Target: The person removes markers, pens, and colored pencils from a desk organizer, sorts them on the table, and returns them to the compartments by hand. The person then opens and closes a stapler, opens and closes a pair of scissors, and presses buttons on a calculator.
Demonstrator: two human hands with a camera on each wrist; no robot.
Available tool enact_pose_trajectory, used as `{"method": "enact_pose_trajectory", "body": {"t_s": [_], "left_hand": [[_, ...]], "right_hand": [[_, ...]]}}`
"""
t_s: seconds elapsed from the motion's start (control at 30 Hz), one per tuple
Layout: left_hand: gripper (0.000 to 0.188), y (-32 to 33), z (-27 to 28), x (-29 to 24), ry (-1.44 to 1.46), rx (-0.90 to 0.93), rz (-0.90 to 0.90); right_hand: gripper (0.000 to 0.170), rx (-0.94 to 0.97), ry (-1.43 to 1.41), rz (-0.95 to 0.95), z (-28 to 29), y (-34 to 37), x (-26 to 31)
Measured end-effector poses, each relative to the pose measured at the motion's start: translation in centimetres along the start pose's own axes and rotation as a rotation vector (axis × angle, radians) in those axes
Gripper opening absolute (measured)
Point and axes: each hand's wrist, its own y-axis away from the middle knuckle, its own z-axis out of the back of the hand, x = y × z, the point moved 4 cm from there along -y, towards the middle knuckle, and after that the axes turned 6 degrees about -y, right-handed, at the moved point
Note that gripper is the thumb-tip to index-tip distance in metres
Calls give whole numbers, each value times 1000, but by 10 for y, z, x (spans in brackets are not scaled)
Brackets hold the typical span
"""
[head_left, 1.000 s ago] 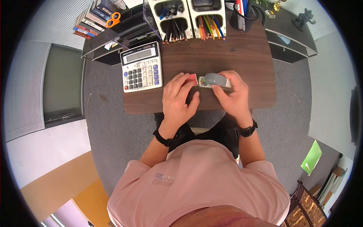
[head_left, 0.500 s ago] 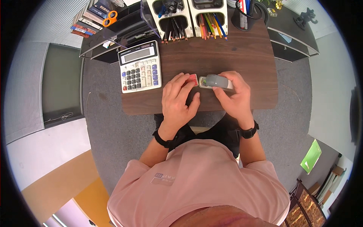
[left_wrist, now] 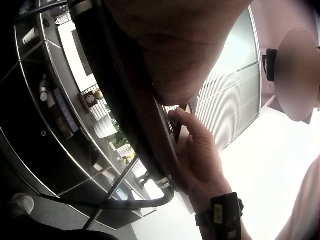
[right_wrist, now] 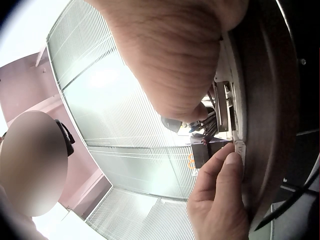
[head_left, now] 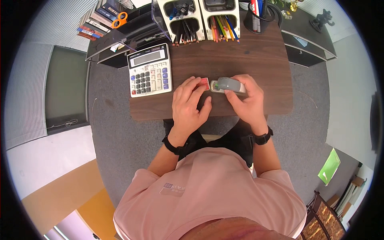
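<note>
A stapler [head_left: 230,84] with a grey top and a pale base lies on the desk in the head view, a bit of green showing near its front end. My right hand [head_left: 250,98] grips its rear half, thumb on the near side and fingers round the far side. Just left of the stapler's front is a small red box [head_left: 205,83], partly hidden under fingers. My left hand [head_left: 188,105] rests its loosely bent fingers on this box, with the thumb held apart. In the right wrist view, the box's pale printed end [right_wrist: 240,152] shows beside the left fingertips.
A large calculator [head_left: 149,71] lies to the left. Two white organizers [head_left: 203,30] with pens and pencils stand at the back, and a black mesh pen cup [head_left: 256,25] is at the back right. Orange scissors [head_left: 120,21] and books [head_left: 100,20] sit beyond the desk's left corner.
Both hands, the stapler and the red box stay in place. Only the head view shifts slightly and back.
</note>
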Motion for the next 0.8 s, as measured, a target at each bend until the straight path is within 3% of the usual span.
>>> {"method": "enact_pose_trajectory", "body": {"t_s": [0.8], "left_hand": [[35, 0, -1, 1, -4, 11, 7]], "right_hand": [[30, 12, -4, -4, 1, -1, 1]]}}
